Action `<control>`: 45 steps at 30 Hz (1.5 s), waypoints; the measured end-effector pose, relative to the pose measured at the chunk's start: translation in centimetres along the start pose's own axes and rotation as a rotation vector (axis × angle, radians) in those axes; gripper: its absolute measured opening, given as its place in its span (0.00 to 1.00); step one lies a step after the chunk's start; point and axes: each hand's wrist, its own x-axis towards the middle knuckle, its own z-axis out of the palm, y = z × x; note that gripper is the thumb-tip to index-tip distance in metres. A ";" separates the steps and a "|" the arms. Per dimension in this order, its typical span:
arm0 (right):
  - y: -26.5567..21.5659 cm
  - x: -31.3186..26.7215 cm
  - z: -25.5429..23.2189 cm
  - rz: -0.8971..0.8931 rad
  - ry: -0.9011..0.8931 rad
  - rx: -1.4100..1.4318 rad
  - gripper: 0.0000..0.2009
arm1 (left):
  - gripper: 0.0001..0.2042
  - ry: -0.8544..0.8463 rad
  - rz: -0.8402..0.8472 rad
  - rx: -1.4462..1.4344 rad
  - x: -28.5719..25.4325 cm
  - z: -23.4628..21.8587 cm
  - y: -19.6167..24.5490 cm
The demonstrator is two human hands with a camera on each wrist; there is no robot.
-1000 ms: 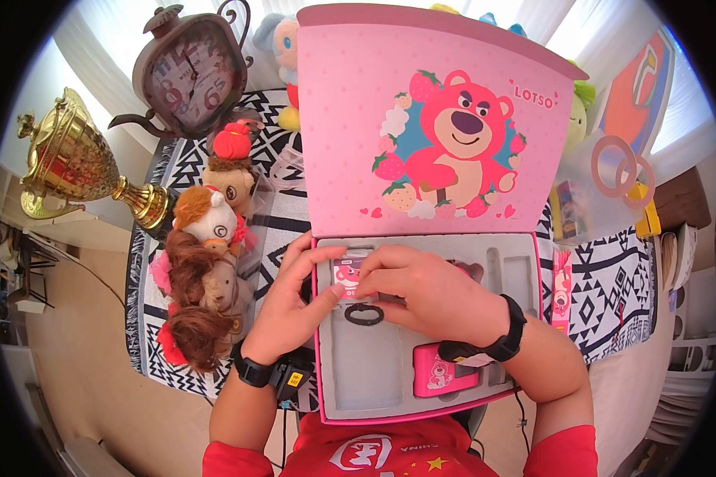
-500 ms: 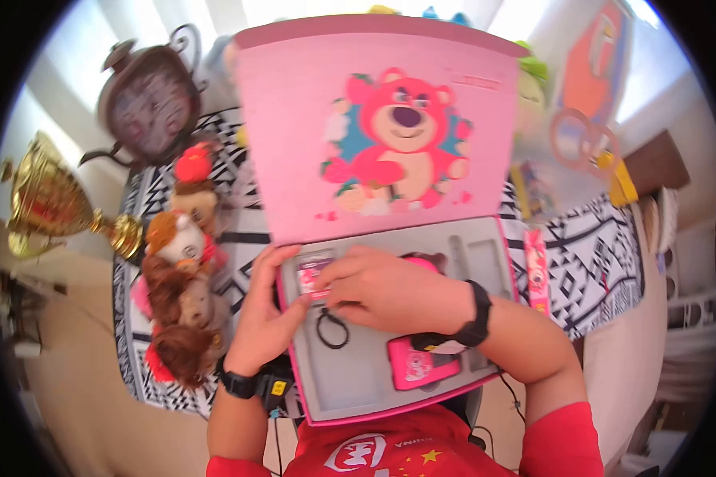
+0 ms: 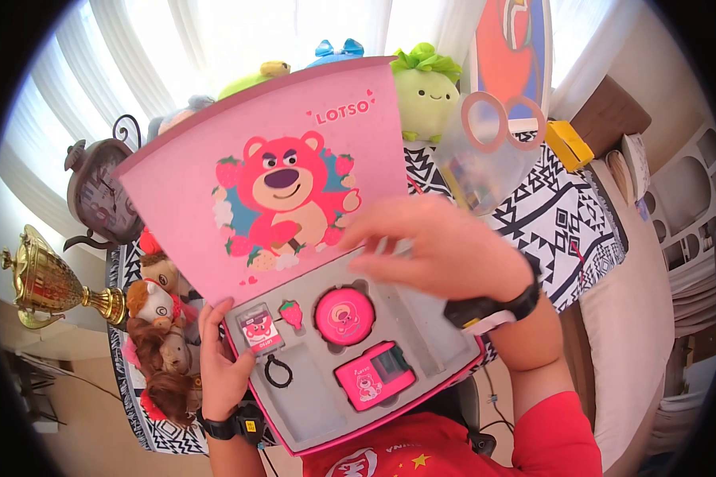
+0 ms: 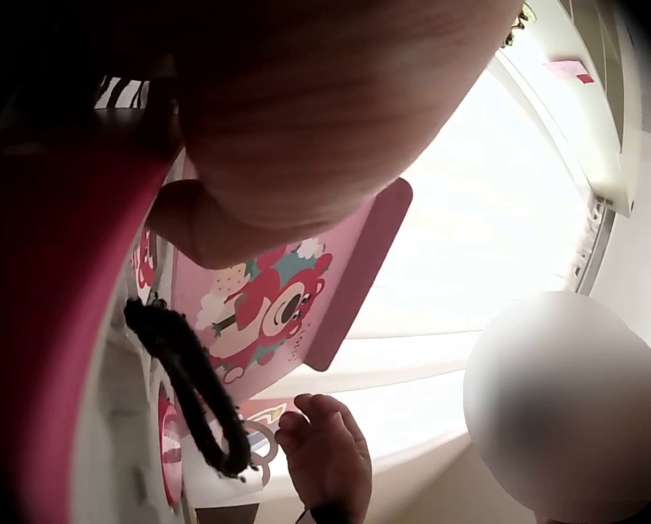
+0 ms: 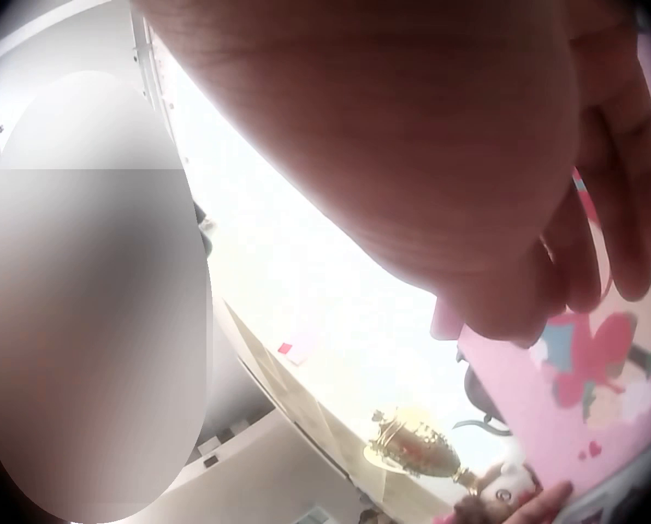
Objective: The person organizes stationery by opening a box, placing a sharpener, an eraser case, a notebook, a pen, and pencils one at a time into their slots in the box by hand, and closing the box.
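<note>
Two bare hands are at an open pink box (image 3: 358, 433), which sits in front of the seated person, close against the red shirt (image 3: 429, 445). The left hand (image 3: 227, 366) grips its left rim near the hinge corner, fingers outside and thumb inside by the small printed pack (image 3: 259, 330), likely steadying the edge. The right hand (image 3: 429, 242) hangs above the tray in front of the lid (image 3: 183, 215), fingers loosely extended, and I see nothing in it. The grey tray (image 3: 302, 401) has shaped hollows, which seem meant to keep each piece from sliding: the strawberry piece (image 3: 292, 313), the round case (image 3: 344, 316) and the pink camera (image 3: 374, 375). A black loop (image 3: 278, 371) lies just below the pack; whether they are joined I can't tell. The box's long side slants up from lower left to right in the head view, while the lid leans away towards the curtains. The pack's long axis runs from the hinge side towards the person, its near end angled right, and the camera lies crosswise, dark window at its right end.
</note>
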 end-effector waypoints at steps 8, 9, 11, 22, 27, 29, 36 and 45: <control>7.2 -0.9 -4.1 0.525 0.240 -0.128 0.10 | 0.36 0.029 -0.019 0.109 -2.8 -1.5 -2.9; 10.4 -0.7 -3.3 0.516 0.234 -0.053 0.10 | 0.39 0.024 0.018 0.293 -3.6 -1.5 -3.7; 14.1 0.4 -2.1 0.529 0.159 0.025 0.12 | 0.30 0.021 0.014 0.288 -4.4 -4.4 -10.1; 17.8 6.4 0.7 0.340 -0.282 0.019 0.36 | 0.19 0.001 -0.105 -0.453 -1.0 -1.8 -3.0; 16.7 8.4 -1.0 0.339 -0.372 -0.066 0.46 | 0.22 -0.025 -0.120 -0.207 -1.4 -2.3 -4.5; 19.8 9.0 -0.8 0.228 -0.369 -0.135 0.46 | 0.23 -0.037 -0.115 -0.110 -1.5 -2.1 -5.0; 20.6 11.1 0.7 0.089 -0.347 -0.400 0.37 | 0.27 -0.078 -0.103 0.229 1.1 -2.3 -5.5; 20.5 13.1 1.0 0.142 -0.560 -0.326 0.32 | 0.39 -0.030 -0.059 0.052 -5.0 -1.4 -3.1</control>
